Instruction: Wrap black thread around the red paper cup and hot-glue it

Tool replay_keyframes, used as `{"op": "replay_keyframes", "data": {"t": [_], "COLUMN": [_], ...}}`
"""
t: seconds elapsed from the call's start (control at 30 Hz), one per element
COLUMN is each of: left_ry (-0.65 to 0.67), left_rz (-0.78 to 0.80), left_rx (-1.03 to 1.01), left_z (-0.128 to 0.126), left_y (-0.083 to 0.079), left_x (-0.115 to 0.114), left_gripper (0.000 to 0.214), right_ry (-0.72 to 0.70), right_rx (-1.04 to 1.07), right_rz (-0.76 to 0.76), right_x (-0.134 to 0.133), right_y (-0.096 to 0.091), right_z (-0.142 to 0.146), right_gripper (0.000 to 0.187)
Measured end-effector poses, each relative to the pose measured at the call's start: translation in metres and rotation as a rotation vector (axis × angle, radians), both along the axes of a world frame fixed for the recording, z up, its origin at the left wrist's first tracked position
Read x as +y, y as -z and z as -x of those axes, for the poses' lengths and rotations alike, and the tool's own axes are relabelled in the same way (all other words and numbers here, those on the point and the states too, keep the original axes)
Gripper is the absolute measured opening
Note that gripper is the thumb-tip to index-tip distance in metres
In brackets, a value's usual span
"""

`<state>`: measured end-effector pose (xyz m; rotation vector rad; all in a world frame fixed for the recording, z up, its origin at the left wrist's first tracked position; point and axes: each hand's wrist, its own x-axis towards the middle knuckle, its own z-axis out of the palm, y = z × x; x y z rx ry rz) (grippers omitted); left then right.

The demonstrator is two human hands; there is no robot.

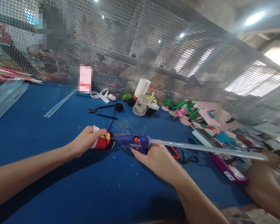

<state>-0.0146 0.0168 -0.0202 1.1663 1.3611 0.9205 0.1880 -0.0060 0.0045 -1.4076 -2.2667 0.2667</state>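
My left hand (86, 140) is wrapped round a paper cup (100, 143) lying on its side, covered in red with a black band at one end. A blue glue gun (130, 139) is gripped in my right hand (157, 157), its nozzle at the black end of the cup; whether it touches I cannot tell. A long clear glue stick (200, 147) sticks out of its back, and a small red light glows on its side. Black yarn runs from the cup to a small black yarn ball (119, 107) behind it.
Blue-handled pliers (102, 111) lie behind the cup. Farther back stand stacked white paper cups (142, 87) and a clear plastic cup (141, 105). Green and pink craft pieces (183, 110) lie to the right. Another person's arm (263, 177) reaches in beside a purple device (230, 169).
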Motion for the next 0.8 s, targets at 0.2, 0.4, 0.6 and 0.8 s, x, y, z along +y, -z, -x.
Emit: {"op": "replay_keyframes", "data": {"t": [0.2,0.4,0.6,0.8], "left_ry": [-0.013,0.009,0.086,0.122], "left_rz": [-0.014,-0.049,-0.098,-0.072], "left_rx": [0.035,0.085,0.178,0.234], "left_z": [0.000,0.002,0.002,0.001], "left_y": [0.001,0.005,0.002,-0.001], "left_x": [0.000,0.000,0.000,-0.001], "left_gripper": [0.022,0.023,0.031,0.029], "right_ry": [0.010,0.012,0.027,0.029], "right_rx": [-0.055,-0.034,-0.005,-0.004], "right_rz": [0.015,0.035,0.068,0.077], "right_x": [0.005,0.007,0.005,0.011], "right_y": [0.003,0.005,0.001,0.001], "right_z": [0.000,0.000,0.000,0.004], "right_gripper": [0.017,0.020,0.020,0.020]}}
